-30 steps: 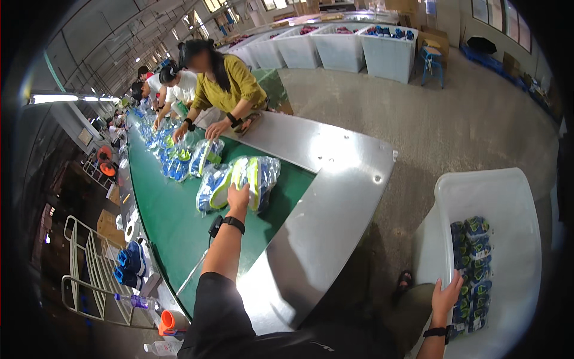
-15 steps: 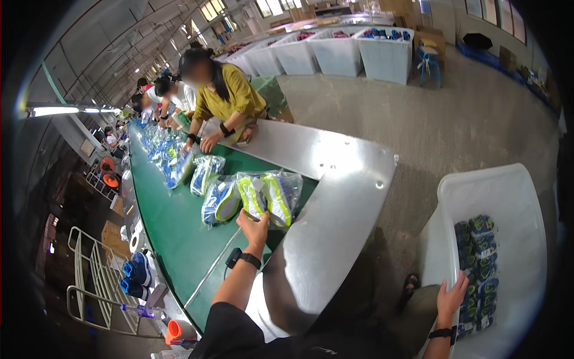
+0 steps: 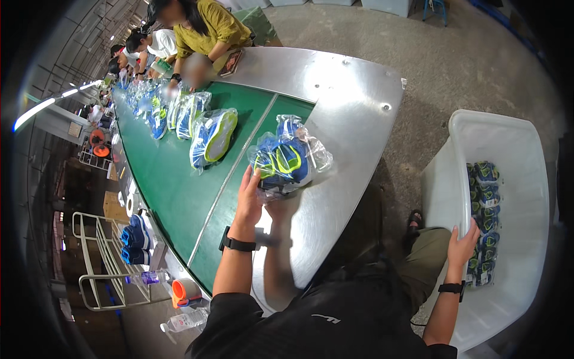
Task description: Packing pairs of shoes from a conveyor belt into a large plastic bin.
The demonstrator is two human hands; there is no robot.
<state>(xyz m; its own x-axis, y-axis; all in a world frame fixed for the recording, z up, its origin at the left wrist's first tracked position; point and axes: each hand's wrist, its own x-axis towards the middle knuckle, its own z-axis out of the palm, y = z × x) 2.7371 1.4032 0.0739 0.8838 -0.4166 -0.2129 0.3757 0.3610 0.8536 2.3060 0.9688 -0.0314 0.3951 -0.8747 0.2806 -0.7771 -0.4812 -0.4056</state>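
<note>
My left hand (image 3: pixel 248 196) is closed on the near side of a pair of shoes in a clear plastic bag (image 3: pixel 288 160). The shoes are blue with lime-green collars, their openings facing up, held over the corner where the green belt (image 3: pixel 173 197) meets the metal end plate (image 3: pixel 350 125). With my right hand (image 3: pixel 463 244) I grip the rim of a large white bin (image 3: pixel 459 179), fingers curled over its edge. Bagged shoes (image 3: pixel 483 221) lie in rows inside the bin. Another bagged pair (image 3: pixel 214 137) lies on the belt, a pale sole showing.
More bagged shoes (image 3: pixel 156 113) line the belt, where a co-worker in a mustard top (image 3: pixel 209 33) and others stand. At the left are a metal rack (image 3: pixel 98 260), blue shoes (image 3: pixel 136 239), an orange cup (image 3: pixel 185 290) and plastic bottles (image 3: pixel 185 322).
My left hand has drawn the bagged pair nearer, off the belt group toward the metal plate. The shoes have turned from soles showing to openings up. My right hand stays on the bin rim.
</note>
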